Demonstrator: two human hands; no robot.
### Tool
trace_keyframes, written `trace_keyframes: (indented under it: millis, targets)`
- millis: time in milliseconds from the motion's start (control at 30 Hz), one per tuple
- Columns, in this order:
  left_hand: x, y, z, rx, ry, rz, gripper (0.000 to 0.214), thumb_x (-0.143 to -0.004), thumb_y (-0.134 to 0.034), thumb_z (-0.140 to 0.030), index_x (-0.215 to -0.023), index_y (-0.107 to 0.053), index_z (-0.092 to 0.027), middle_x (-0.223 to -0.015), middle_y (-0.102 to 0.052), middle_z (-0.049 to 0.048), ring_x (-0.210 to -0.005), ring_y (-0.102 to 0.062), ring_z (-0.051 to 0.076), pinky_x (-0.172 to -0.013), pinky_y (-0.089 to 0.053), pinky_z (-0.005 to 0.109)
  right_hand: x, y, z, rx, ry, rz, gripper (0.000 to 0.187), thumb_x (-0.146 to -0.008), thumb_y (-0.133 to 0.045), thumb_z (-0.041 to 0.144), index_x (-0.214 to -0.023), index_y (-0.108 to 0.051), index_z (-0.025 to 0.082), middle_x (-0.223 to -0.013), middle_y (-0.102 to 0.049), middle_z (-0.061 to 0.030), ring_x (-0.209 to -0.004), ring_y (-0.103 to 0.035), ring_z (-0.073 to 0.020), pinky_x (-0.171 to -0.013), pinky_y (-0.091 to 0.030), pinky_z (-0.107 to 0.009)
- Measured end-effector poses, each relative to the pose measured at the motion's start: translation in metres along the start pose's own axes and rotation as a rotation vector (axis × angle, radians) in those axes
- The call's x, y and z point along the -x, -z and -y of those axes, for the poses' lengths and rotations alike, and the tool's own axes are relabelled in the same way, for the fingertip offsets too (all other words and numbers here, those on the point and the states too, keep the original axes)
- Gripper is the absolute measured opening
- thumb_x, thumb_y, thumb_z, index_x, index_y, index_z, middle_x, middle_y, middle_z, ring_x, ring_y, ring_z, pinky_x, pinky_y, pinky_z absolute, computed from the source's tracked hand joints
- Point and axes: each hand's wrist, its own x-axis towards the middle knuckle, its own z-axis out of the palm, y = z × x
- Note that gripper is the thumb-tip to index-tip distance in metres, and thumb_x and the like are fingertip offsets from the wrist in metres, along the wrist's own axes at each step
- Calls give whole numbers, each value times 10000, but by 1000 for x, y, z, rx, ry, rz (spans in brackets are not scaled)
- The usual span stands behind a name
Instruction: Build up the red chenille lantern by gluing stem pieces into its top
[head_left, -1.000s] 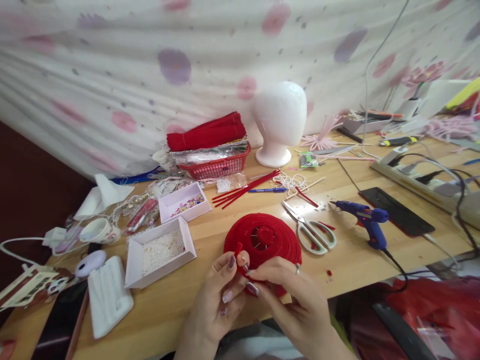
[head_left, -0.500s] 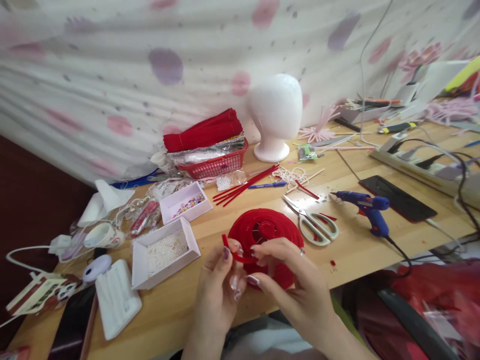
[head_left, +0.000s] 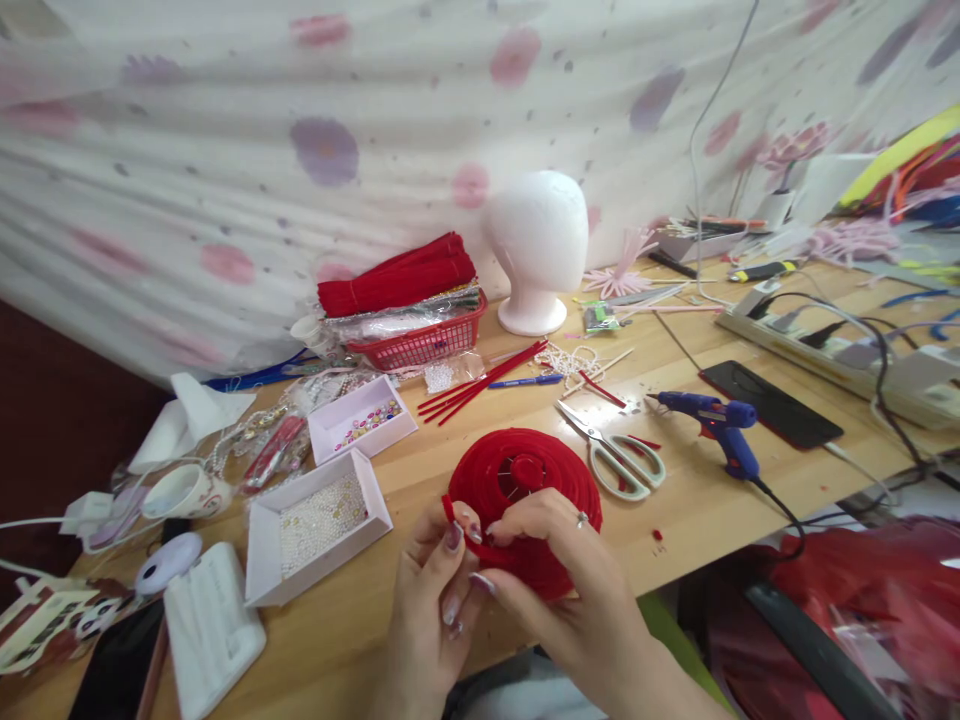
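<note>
My left hand (head_left: pixel 433 585) pinches a short red pipe cleaner (head_left: pixel 448 508) between thumb and forefinger, one end sticking up past the fingertips. The fingers of my right hand (head_left: pixel 566 575) are closed on the same strip a little to the right, where they hide part of it. Just behind both hands lies a round, coiled red fuzzy piece (head_left: pixel 562 462) with thin wire spokes around a red centre. The right hand covers its near edge.
White scissors (head_left: pixel 626 465) and a blue glue gun (head_left: pixel 712 420) lie to the right. On the left are a box of pearl beads (head_left: pixel 259 560) and a box of coloured gems (head_left: pixel 324 432). A foam head (head_left: pixel 536 250) stands behind, beside a red basket (head_left: pixel 420 343).
The view has shifted slightly, moving the table things left and down. My right fingers have come closer to the left hand along the strip.
</note>
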Motion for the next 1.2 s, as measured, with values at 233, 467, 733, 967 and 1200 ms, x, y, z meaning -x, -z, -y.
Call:
trace_keyframes:
  millis: [233,467,733,967,1200]
  targets:
    - [-1,2,2,-24,12,-19,281,-662,-923,-398,-727,-736,-199,-596,-600,-84,-337,-116,-43,-311,-259,60,0,1,-1,47,38,-5,65,-922,-657,182,-960,-612,209,-800,-694,-4,-715,-655,-123,-654,-538,-211]
    - [-2,13,5,-47,15,73,230,-754,-867,-394,-777,-727,-213,-577,-554,-84,-347,-134,-36,-333,-247,62,1,3,-7,50,70,53,86,-920,-664,177,-992,-623,199,-837,-714,-22,-753,-674,-124,-674,-552,-211]
    - [-8,12,10,-62,9,89,345,-756,-852,-463,-739,-667,-173,-636,-524,-81,-365,-160,-33,-340,-224,97,0,8,-8,71,108,47,172,-892,-635,66,-1001,-622,198,-823,-696,-29,-744,-660,-129,-662,-558,-224]
    - [-7,11,1,-69,-7,23,323,-706,-896,-415,-695,-665,-191,-725,-566,-52,-423,-419,8,-417,-356,143,-3,8,-8,66,148,36,190,-944,-597,111,-1084,-676,212,-765,-651,-8,-699,-625,-126,-634,-538,-242]
    - [-5,12,-1,-80,25,-7,421,-736,-857,-502,-658,-603,-176,-652,-511,-55,-415,-357,20,-406,-316,160,-2,5,-13,55,209,81,143,-970,-571,136,-1063,-673,173,-753,-622,-8,-682,-572,-115,-630,-490,-245]
